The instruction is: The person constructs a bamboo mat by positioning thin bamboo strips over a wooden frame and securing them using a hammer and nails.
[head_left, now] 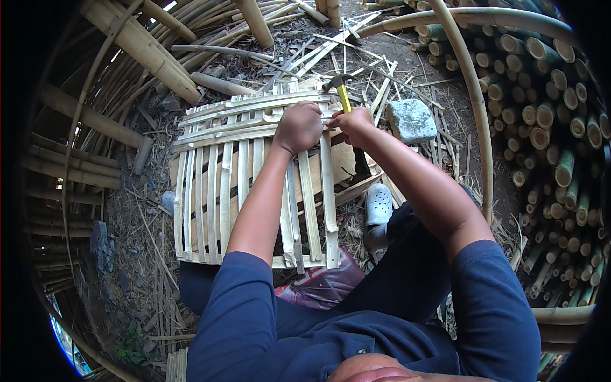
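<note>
A panel of pale split-bamboo slats (pixel 226 184) lies in front of me, with long crosswise strips (pixel 223 130) over its far end. My left hand (pixel 299 127) is closed on top of these strips near their right part; what its fingers hold, if anything, is hidden. Just right of it, my right hand (pixel 355 125) is wrapped round the yellow handle of a claw hammer (pixel 344 99). The dark hammer head points away from me, above the panel's far right corner. Some right fingertips come close to the strips there.
A pale stone block (pixel 412 120) sits right of the panel. Wooden boards (pixel 340 162) show beneath the slats. Cut bamboo poles (pixel 554 108) are stacked at the right, and a bent pole (pixel 474 95) curves past them. Loose strips (pixel 318 57) litter the far ground. My clog (pixel 379 204) stands nearby.
</note>
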`<state>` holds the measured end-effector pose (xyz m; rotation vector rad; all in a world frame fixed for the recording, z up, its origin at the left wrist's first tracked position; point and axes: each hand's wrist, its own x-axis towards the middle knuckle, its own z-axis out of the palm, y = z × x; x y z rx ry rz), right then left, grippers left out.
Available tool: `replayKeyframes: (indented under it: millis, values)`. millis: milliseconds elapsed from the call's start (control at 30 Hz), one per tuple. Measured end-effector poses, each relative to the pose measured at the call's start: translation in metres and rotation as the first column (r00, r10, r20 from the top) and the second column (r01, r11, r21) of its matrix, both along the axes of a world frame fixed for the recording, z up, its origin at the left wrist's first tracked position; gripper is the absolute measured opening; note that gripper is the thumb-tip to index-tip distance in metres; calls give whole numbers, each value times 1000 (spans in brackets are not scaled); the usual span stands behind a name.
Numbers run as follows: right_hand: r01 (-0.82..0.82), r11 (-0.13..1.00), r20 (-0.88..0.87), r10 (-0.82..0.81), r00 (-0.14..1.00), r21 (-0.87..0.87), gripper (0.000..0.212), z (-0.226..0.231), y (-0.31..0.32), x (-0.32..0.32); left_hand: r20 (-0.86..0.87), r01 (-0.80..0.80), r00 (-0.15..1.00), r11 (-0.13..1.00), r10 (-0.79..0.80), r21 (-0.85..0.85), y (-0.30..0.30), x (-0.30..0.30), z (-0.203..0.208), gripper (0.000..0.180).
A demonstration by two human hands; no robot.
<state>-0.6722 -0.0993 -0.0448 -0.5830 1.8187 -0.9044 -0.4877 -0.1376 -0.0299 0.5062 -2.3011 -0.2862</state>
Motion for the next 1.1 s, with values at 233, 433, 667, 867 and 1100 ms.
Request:
replayKeyframes:
  millis: [233, 433, 667, 867, 1100]
  values:
    - [-20, 1000, -48, 20, 999, -7, 32, 10, 5, 3, 28, 10, 1000, 1000, -10, -13, -1, 0, -1, 10]
    - [-24, 1000, 0, 24, 1000, -4, 25, 20, 11, 9, 47, 11, 999, 1000, -10, -18, 1, 1, 0, 10]
    - [-20, 1000, -25, 20, 999, -17, 23, 21, 12, 9, 37, 1, 999, 1000, 0, -20, 1, -3, -1, 9]
    - [-16, 1000, -11, 16, 1000, -14, 23, 27, 15, 10, 38, -17, 999, 1000, 18, -20, 1, -4, -2, 10]
    - [-25, 1000, -50, 25, 998, -3, 25, 20, 13, 7, 16, 9, 1000, 999, -10, 33, -1, -5, -3, 12]
